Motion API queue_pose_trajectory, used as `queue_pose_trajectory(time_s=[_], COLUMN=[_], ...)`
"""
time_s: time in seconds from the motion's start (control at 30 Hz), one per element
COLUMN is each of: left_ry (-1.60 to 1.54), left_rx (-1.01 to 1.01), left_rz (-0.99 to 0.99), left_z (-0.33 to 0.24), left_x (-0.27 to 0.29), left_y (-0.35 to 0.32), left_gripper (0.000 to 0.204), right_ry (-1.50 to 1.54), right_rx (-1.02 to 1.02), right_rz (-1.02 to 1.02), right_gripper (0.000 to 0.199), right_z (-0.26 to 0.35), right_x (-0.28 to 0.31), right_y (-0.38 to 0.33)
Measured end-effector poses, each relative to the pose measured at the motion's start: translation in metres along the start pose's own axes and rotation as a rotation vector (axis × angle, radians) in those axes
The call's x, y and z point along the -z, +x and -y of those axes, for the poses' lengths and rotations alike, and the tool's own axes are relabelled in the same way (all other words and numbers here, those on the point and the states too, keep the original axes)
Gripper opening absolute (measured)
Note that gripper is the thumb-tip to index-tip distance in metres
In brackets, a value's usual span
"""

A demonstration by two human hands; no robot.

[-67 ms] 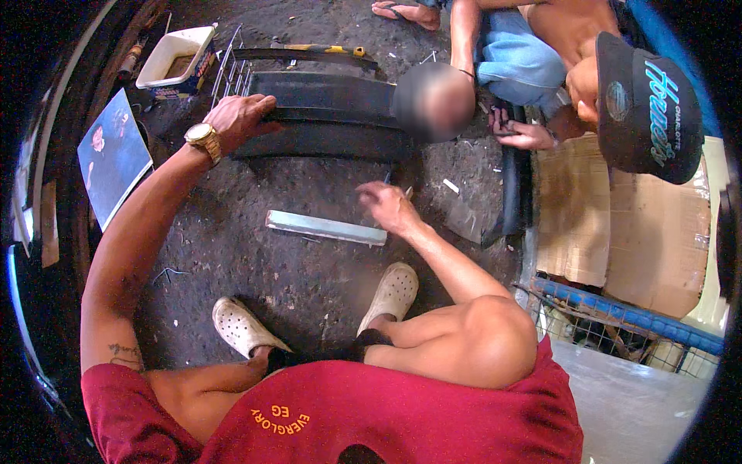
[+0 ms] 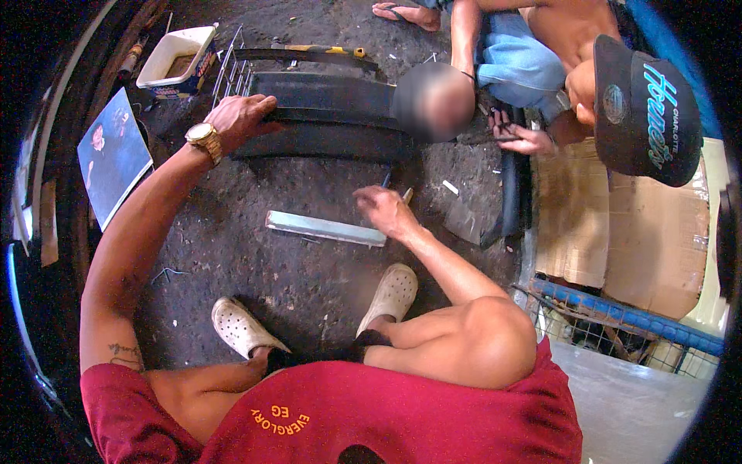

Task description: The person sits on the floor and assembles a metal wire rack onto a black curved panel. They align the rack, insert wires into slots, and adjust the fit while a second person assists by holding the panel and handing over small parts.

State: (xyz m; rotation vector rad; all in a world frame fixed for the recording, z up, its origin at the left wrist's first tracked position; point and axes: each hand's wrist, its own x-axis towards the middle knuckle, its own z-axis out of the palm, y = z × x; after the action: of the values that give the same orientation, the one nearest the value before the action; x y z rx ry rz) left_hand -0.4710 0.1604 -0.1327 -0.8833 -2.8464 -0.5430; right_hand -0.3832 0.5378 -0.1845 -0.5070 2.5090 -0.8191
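L hand [image 2: 241, 117] flat, fingers spread, pressing on black panel [image 2: 325, 116] lying on floor [image 2: 232, 255]. R hand [image 2: 380, 209] half-curled near metal bar [image 2: 325, 228], grip unclear; small stick at fingertips.

Matt black rubber strips [image 2: 325, 116], dull smooth metal bar [image 2: 325, 228], rough gritty ground [image 2: 232, 263], creased brown cardboard [image 2: 618, 232]

Soft, even daylight covers the dark gritty floor [image 2: 232, 255], with faint shadows under the limbs. Fisheye bending darkens the rim to black. One round patch near the top is blurred.
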Motion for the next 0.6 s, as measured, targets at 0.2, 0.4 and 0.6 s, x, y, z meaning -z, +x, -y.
queue_pose_trajectory(time_s=[0.2,0.4,0.6], left_ry=[0.06,0.038,0.021], left_rx=[0.053,0.088,0.04], left_rz=[0.06,0.057,0.004], left_z=[-0.002,-0.005,-0.006], left_x=[0.0,0.002,0.002], left_y=[0.001,0.002,0.002], left_gripper=[0.039,0.043,0.042], right_ry=[-0.043,-0.045,-0.031], right_rx=[0.063,0.124,0.142], right_rz=[0.152,0.195,0.239], right_gripper=[0.027,0.026,0.026], right_z=[0.012,0.006,-0.002], right_x=[-0.026,-0.041,-0.047], right_y=[-0.015,-0.02,-0.025])
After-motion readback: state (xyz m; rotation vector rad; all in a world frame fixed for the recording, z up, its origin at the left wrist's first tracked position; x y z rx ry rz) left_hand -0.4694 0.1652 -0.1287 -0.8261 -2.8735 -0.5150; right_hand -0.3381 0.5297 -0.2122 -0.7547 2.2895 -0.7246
